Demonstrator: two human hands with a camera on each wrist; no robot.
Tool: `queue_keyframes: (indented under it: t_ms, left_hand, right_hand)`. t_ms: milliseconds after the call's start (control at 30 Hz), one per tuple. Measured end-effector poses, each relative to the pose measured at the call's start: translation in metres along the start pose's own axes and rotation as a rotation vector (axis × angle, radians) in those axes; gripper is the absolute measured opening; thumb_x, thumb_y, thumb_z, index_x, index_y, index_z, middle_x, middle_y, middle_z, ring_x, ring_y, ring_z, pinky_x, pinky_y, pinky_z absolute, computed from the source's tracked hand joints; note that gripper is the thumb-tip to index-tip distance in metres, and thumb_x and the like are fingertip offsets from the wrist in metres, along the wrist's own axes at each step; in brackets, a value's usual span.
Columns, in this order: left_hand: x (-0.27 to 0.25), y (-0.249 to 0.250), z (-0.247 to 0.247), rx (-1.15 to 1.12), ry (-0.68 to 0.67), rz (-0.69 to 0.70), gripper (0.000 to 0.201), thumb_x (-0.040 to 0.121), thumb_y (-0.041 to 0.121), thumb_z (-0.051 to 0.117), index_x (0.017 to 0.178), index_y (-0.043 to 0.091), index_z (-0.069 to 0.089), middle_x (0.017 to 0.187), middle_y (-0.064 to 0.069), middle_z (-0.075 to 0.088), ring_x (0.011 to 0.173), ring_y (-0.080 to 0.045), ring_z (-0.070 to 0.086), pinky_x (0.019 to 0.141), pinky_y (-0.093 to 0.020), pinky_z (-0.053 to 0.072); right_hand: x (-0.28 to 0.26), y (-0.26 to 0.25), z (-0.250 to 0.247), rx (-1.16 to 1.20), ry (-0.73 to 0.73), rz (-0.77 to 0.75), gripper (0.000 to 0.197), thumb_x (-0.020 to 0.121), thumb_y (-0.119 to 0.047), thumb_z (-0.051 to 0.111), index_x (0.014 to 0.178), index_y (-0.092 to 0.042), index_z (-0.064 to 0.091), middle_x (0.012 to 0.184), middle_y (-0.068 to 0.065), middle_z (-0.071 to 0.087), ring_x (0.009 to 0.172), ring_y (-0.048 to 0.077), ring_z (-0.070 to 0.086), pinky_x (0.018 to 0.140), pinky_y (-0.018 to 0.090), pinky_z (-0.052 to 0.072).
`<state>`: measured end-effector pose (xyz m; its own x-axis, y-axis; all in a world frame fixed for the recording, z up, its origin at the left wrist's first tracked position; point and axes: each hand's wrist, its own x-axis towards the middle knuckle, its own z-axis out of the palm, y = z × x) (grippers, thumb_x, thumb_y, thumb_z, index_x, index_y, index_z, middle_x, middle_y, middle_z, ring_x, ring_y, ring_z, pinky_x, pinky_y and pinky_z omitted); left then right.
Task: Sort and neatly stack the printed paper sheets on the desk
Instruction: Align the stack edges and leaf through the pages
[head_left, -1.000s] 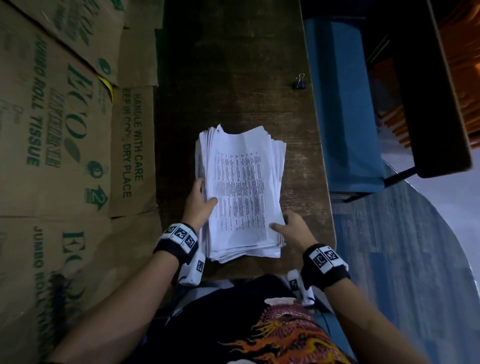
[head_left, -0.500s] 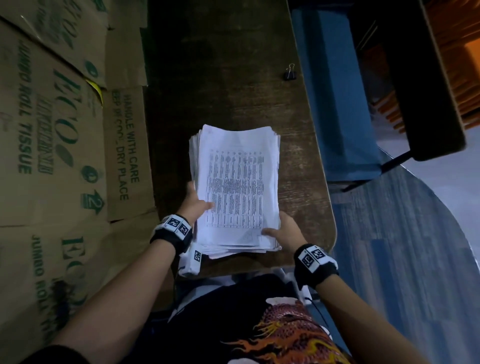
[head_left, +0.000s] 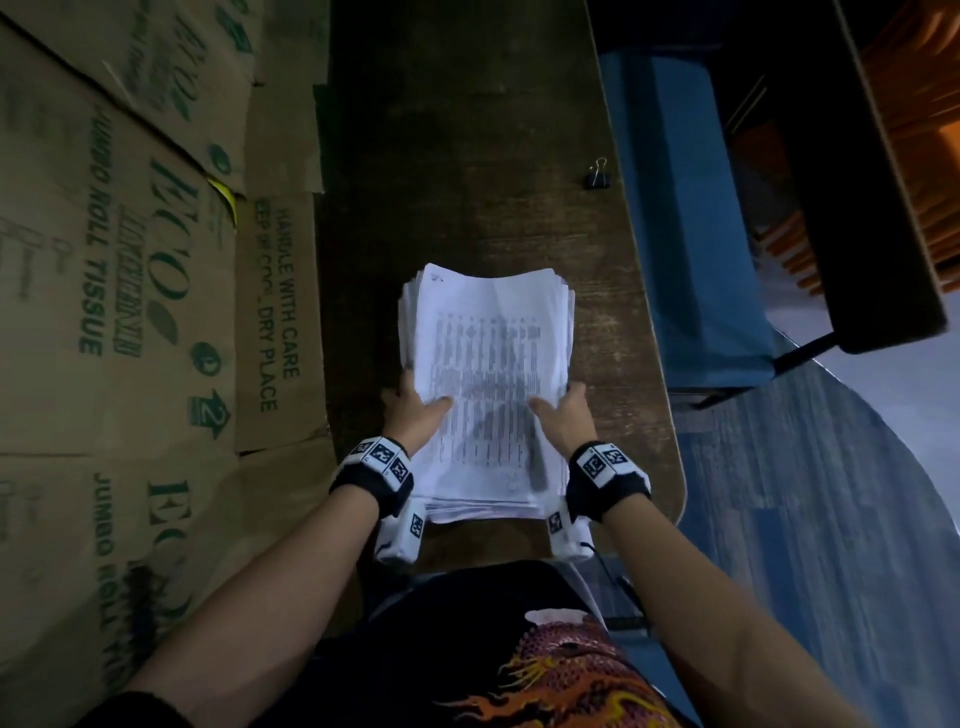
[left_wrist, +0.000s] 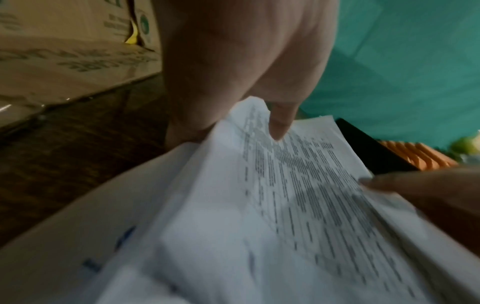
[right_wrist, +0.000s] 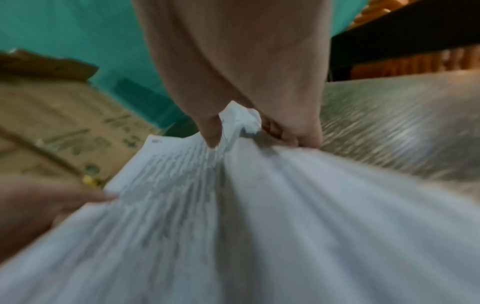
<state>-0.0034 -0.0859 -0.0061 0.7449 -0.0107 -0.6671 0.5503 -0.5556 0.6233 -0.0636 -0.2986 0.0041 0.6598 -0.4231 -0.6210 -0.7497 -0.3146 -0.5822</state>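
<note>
A thick stack of printed paper sheets (head_left: 488, 374) sits on the dark wooden desk (head_left: 457, 156), its near end by the desk's front edge. My left hand (head_left: 415, 410) grips the stack's left side, thumb on the top sheet and fingers down the edge. My right hand (head_left: 569, 415) grips the right side the same way. In the left wrist view the left thumb presses the printed top sheet (left_wrist: 298, 185). In the right wrist view the right thumb lies on the paper (right_wrist: 259, 226) with the fingers curled under the edge. Both wrist views are blurred.
A black binder clip (head_left: 597, 176) lies near the desk's right edge, farther back. Flattened cardboard boxes (head_left: 130, 312) cover the left side. A blue bench (head_left: 685, 234) and a dark table (head_left: 872, 182) stand to the right, beyond the desk edge.
The sheets have been drawn together from a fanned, skewed pile into a squarer stack. Both hands moved forward along its sides, and the right hand shifted from the near corner to the right edge.
</note>
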Motion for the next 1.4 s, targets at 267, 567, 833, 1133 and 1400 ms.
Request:
queue_keyframes:
  t_ms: [267,567,833,1133,1400]
  left_hand:
    - [-0.002,0.004,-0.017,-0.344,-0.149,-0.191,0.071,0.077,0.023,0.073,0.137,0.006,0.041,0.133,-0.013,0.054,0.115,-0.030,0.057,0.102,-0.046,0.045]
    - [-0.061,0.080,-0.038,-0.406,0.301,0.454,0.025,0.082,0.009,0.071,0.106,0.007,0.066,0.101,0.002,0.069,0.088,-0.008,0.066,0.077,-0.018,0.054]
    - [-0.057,0.114,-0.058,-0.355,0.359,0.774,0.032,0.070,0.005,0.078,0.094,0.000,0.059,0.084,0.006,0.061,0.077,0.011,0.061,0.066,-0.010,0.047]
    - [-0.044,0.137,-0.081,-0.352,-0.066,0.759,0.049,0.070,0.008,0.080,0.110,0.017,0.053,0.102,0.006,0.062,0.090,0.005,0.062,0.078,-0.017,0.051]
    - [-0.040,0.160,-0.074,-0.329,0.114,0.788,0.034,0.074,0.002,0.075,0.097,0.024,0.063,0.097,0.000,0.067,0.089,-0.008,0.065,0.079,-0.031,0.051]
  right_hand:
    - [0.018,-0.009,-0.027,0.257,-0.377,0.079,0.050,0.077,-0.005,0.076,0.122,0.000,0.057,0.108,0.013,0.068,0.094,0.029,0.066,0.090,0.045,0.052]
    - [-0.023,-0.079,-0.083,0.494,0.118,-0.532,0.010,0.075,0.005,0.075,0.082,0.003,0.068,0.076,0.007,0.071,0.061,0.006,0.063,0.059,0.023,0.054]
    - [-0.030,-0.116,-0.119,0.426,-0.024,-0.803,0.033,0.073,0.008,0.071,0.096,-0.016,0.069,0.082,0.002,0.072,0.082,0.002,0.065,0.076,0.032,0.055]
    - [-0.006,-0.125,-0.144,0.389,-0.183,-0.847,0.078,0.059,-0.009,0.084,0.129,-0.002,0.049,0.122,0.002,0.065,0.115,0.019,0.060,0.097,0.033,0.050]
    - [0.002,-0.134,-0.134,0.386,-0.032,-0.800,0.040,0.071,-0.014,0.078,0.108,-0.014,0.064,0.104,-0.001,0.069,0.097,0.004,0.066,0.084,0.040,0.052]
